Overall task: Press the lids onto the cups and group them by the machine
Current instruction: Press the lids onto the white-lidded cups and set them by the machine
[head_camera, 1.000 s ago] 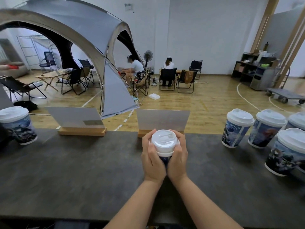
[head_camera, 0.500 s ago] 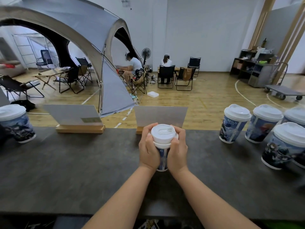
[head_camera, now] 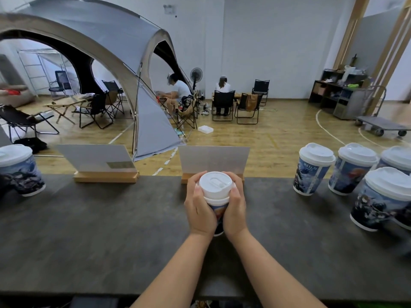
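Since one second ago, more of the cup's printed side shows between the two hands, and the cups on the right sit a little nearer the right edge of the view; the hands are on the cup as before. At the far left one lidded cup stands alone on the dark counter; to its right a sign in a wooden base stands at the far edge of the counter. In the middle the left hand wraps around the left side of the cup, with its fingers curled around the wall under the lid; the right hand wraps around the right side in the same way; both hands are clamped on this cup, which stands upright in the middle of the counter, just in front of a second sign. The white lid sits on top of the cup and looks level; I cannot tell if it is fully pressed down. At the right a group of lidded cups stands close together near the right edge, well apart from the hands. Behind the counter are a grey tent, folding chairs and two seated persons.
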`<state>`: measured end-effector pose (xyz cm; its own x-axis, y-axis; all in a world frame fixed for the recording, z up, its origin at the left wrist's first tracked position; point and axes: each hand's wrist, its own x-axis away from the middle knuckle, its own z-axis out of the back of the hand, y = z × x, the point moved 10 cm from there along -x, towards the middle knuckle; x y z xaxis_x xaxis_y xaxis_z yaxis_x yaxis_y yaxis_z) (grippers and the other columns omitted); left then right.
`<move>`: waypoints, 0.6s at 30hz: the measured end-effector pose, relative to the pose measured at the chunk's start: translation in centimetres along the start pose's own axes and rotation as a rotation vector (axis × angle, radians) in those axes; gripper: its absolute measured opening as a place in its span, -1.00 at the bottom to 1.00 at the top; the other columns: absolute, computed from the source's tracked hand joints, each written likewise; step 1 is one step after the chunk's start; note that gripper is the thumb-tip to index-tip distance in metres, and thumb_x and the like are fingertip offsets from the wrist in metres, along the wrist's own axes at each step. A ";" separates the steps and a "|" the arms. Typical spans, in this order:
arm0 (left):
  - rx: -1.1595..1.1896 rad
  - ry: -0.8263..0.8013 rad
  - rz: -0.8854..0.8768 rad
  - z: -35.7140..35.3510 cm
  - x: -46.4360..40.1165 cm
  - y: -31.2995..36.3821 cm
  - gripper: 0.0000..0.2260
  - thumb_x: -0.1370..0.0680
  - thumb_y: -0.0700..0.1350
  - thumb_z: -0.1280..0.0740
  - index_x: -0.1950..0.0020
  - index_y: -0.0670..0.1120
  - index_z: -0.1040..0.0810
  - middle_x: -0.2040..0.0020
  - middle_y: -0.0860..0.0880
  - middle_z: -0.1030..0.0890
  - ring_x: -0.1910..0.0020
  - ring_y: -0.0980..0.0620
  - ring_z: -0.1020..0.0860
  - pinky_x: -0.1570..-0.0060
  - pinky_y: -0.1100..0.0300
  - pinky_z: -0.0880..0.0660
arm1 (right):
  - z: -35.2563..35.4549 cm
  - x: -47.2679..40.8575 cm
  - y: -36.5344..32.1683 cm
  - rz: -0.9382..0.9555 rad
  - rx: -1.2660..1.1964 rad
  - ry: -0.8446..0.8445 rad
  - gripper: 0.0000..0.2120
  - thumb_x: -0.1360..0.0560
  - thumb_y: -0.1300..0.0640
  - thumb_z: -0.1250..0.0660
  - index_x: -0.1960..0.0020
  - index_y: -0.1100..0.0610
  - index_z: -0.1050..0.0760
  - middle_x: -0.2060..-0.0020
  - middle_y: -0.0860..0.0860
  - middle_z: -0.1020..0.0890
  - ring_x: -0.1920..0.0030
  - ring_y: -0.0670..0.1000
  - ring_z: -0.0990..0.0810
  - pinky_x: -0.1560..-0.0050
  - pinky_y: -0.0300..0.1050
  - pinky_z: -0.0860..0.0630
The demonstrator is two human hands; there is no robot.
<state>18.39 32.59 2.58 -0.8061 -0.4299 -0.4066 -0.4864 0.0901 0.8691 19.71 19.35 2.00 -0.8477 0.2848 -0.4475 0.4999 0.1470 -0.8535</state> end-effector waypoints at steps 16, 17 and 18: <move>-0.220 -0.007 -0.072 0.9 1.9 1.2 -0.84 -0.54 0.21 -0.05 -0.08 0.23 -0.26 -0.06 0.19 -0.48 -0.03 0.23 -0.53 0.03 0.02 -0.59 | -1.2 -0.5 -0.2 -0.449 -0.099 -0.192 -0.71 -0.60 0.11 -0.10 -0.09 0.18 -0.56 0.02 0.15 -0.68 0.03 0.05 -0.64 0.10 -0.18 -0.58; -0.215 -0.011 -0.062 0.8 2.1 1.2 -0.82 -0.54 0.22 -0.05 -0.10 0.23 -0.24 -0.06 0.26 -0.47 -0.03 0.26 -0.53 0.06 0.04 -0.61 | -1.3 -0.4 -0.2 -0.459 -0.082 -0.200 -0.73 -0.60 0.13 -0.10 -0.12 0.18 -0.54 -0.03 0.18 -0.66 0.01 0.06 -0.63 0.07 -0.14 -0.58; -0.208 -0.008 -0.063 0.7 2.4 1.3 -0.81 -0.54 0.22 -0.04 -0.12 0.23 -0.24 -0.06 0.32 -0.46 -0.03 0.30 -0.53 0.08 0.07 -0.62 | -1.3 -0.2 -0.2 -0.455 -0.068 -0.192 -0.74 -0.59 0.16 -0.11 -0.13 0.18 -0.53 -0.06 0.19 -0.65 0.00 0.07 -0.63 0.06 -0.12 -0.57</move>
<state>15.63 32.29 2.56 -0.7797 -0.4212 -0.4633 -0.4563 -0.1245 0.8811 20.03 20.45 2.60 -0.9968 -0.0010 -0.0802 0.0767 0.2792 -0.9572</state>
